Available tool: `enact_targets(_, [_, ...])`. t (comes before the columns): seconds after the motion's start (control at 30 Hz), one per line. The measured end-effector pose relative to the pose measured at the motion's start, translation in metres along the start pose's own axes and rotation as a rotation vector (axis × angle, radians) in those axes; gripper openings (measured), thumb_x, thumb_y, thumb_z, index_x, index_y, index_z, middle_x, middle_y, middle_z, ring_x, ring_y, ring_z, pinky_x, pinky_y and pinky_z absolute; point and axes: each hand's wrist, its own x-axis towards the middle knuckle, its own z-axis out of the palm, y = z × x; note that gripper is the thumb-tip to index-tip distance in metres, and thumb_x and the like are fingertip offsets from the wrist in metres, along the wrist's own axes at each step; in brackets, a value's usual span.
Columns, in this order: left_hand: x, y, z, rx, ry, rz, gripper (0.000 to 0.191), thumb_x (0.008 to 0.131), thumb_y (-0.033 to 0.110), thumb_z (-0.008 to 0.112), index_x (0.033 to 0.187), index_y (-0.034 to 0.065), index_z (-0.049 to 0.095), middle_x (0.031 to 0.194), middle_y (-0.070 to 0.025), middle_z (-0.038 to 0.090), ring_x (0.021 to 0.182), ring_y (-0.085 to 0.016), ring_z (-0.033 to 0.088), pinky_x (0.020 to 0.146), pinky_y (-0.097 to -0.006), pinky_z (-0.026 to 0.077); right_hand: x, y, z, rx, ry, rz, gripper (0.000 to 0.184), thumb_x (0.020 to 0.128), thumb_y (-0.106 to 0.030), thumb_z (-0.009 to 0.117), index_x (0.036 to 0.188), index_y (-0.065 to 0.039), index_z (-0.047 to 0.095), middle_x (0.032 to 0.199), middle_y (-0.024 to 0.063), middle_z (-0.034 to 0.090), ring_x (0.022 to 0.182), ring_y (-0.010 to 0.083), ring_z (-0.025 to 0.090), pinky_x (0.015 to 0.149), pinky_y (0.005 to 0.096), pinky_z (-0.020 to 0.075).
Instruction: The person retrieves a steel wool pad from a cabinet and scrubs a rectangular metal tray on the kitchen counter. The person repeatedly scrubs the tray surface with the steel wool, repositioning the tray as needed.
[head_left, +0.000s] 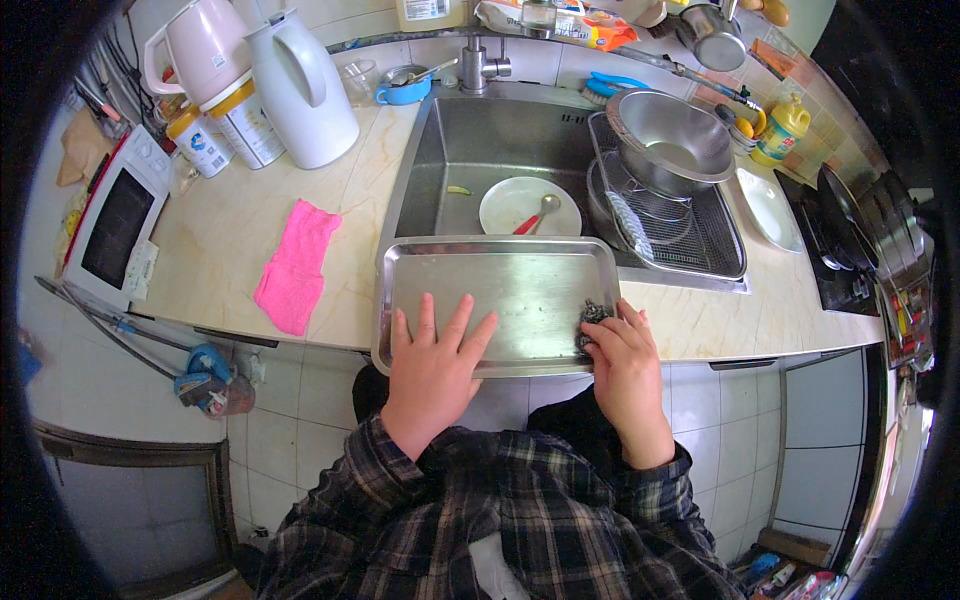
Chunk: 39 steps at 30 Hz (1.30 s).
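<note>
A shallow metal tray (517, 292) lies at the front edge of the counter, its far side reaching over the sink's near rim. My left hand (439, 364) rests flat on the tray's near left part with fingers spread, holding nothing. At the tray's right side my right hand (626, 367) grips a dark scouring pad (594, 319), probably steel wool, pressed against the tray. Small dark specks dot the tray's surface. Behind it, in the stainless steel sink (465, 150), sits a white plate (499, 199) with a red-handled spoon (547, 206) on it.
A pink cloth (296, 266) lies on the counter to the left. A wire basket (675, 240) and a metal bowl (667, 142) stand over the sink's right side. A pale jug (304, 97) and a microwave (116, 225) stand left; a white dish (769, 210) lies right.
</note>
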Motion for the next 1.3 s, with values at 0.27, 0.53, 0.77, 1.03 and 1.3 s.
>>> enact_targets(0.27, [0.0,0.0,0.001,-0.007,0.002,0.001,0.089,0.07,0.024,0.087,0.151,0.0221,0.05,0.157,-0.0129,0.044,0.139,-0.052,0.042,0.107,-0.0706,0.035,-0.002,0.001,0.0,-0.005,-0.002,0.016,0.027,0.082,-0.002,0.072,0.108,-0.007,0.074,0.11,0.0138,0.069,0.126,0.0429,0.057,0.114,0.0565,0.0399])
enact_targets(0.53, [0.0,0.0,0.0,0.001,0.011,0.003,0.089,0.07,0.023,0.087,0.151,0.0218,0.049,0.157,-0.0129,0.044,0.138,-0.052,0.042,0.107,-0.0707,0.036,-0.003,-0.001,-0.001,-0.001,0.002,0.026,0.028,0.082,-0.001,0.073,0.109,-0.007,0.074,0.11,0.0142,0.069,0.126,0.0434,0.056,0.114,0.0567,0.0394])
enact_targets(0.77, [0.0,-0.001,0.001,-0.003,0.013,0.005,0.088,0.071,0.025,0.087,0.151,0.0228,0.05,0.157,-0.013,0.044,0.138,-0.052,0.042,0.106,-0.0717,0.036,-0.002,-0.001,0.001,-0.011,0.016,0.031,0.027,0.082,-0.002,0.073,0.109,-0.007,0.075,0.11,0.0142,0.069,0.126,0.044,0.057,0.114,0.0571,0.0395])
enact_targets(1.03, [0.0,-0.002,-0.002,-0.027,0.006,0.023,0.083,0.076,0.056,0.079,0.149,0.0273,0.053,0.157,-0.0126,0.044,0.137,-0.056,0.039,0.107,-0.0739,0.033,-0.002,-0.002,-0.01,-0.066,-0.091,-0.011,0.034,0.081,-0.002,0.072,0.115,-0.007,0.072,0.114,0.0134,0.068,0.129,0.0432,0.055,0.114,0.0567,0.0399])
enact_targets(1.3, [0.002,-0.005,-0.006,-0.023,-0.036,0.079,0.077,0.079,0.056,0.076,0.149,0.0335,0.053,0.158,-0.0081,0.044,0.138,-0.056,0.038,0.105,-0.0772,0.031,0.061,0.018,-0.013,-0.385,-0.347,-0.194,0.038,0.085,-0.011,0.066,0.122,-0.003,0.067,0.126,0.0118,0.063,0.134,0.0375,0.05,0.114,0.0495,0.0416])
